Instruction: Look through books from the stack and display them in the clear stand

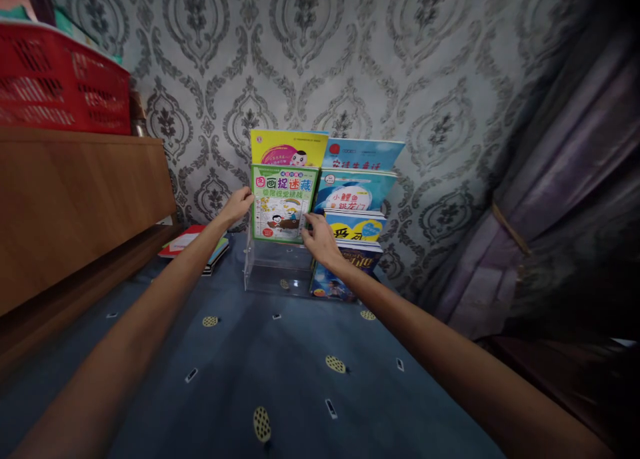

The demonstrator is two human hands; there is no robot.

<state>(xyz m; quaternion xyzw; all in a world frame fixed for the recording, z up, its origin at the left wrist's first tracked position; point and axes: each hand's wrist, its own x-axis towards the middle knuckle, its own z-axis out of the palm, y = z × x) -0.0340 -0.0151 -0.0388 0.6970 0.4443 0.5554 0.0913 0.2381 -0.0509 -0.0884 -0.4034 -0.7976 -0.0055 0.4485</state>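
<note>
A green-bordered picture book [283, 205] stands upright in a clear tiered book rack [265, 275], on its left side. My left hand [239, 203] is closed at the book's left edge. At its lower right edge, my right hand [321, 239] is closed, with thumb and fingertips against the cover. Behind it rises a yellow book [287, 145]. The rack's right side holds a light blue book [365, 153], a teal book [357, 191], a yellow-and-blue book [356, 225] and a dark blue book [334, 282]; my right hand and wrist partly cover the lower ones.
Several books [186, 240] lie stacked on the blue patterned cloth [300, 392] left of the rack. A wooden cabinet [80, 205] carrying a red plastic basket [65, 79] stands at left. Patterned wallpaper [200, 112] is behind, and a tied purple curtain [540, 199] hangs at right.
</note>
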